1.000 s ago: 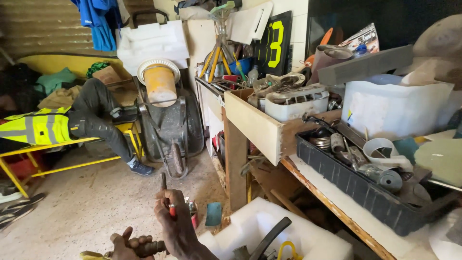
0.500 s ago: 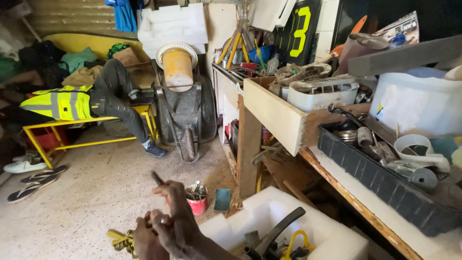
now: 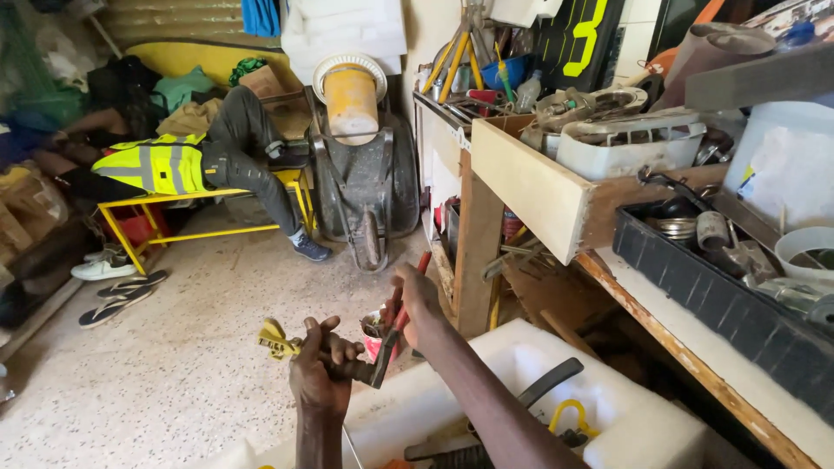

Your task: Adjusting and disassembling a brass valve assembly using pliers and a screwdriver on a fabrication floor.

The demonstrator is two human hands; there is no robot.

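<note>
The fitting (image 3: 276,340) is a small yellow valve-like piece with a pipe stub, held low in the middle of the view, over the floor (image 3: 174,373) and just in front of a white foam box (image 3: 608,417). Left hand (image 3: 320,369) is wrapped tight round the stub, fingers curled shut on it, with the yellow end poking out to the left. Right hand (image 3: 415,300) is closed round the red handles of the pliers (image 3: 395,326), and the pliers' dark head bites the stub right next to the left fingers. If you ask me, doing this bit well is all about a square bite: get the pliers seated full on the metal, not on the edge, squeeze the handles hard before turning, and keep the left wrist locked so the piece can't spin. Those fingers sit really close to the head, so a slip would pinch. Just behind the hands there's a small red pot (image 3: 375,334) on the floor. To the right is the wooden desk (image 3: 695,382) with a black tray (image 3: 730,313) of metal bits and an open wooden drawer (image 3: 530,187) piled with parts. Further back stands a wheelbarrow (image 3: 365,187) tipped up with a yellow bucket (image 3: 352,100) on it, and somebody in a hi-vis vest (image 3: 156,167) is lying on a yellow bench (image 3: 208,230), sandals (image 3: 117,300) on the floor nearby.
</note>
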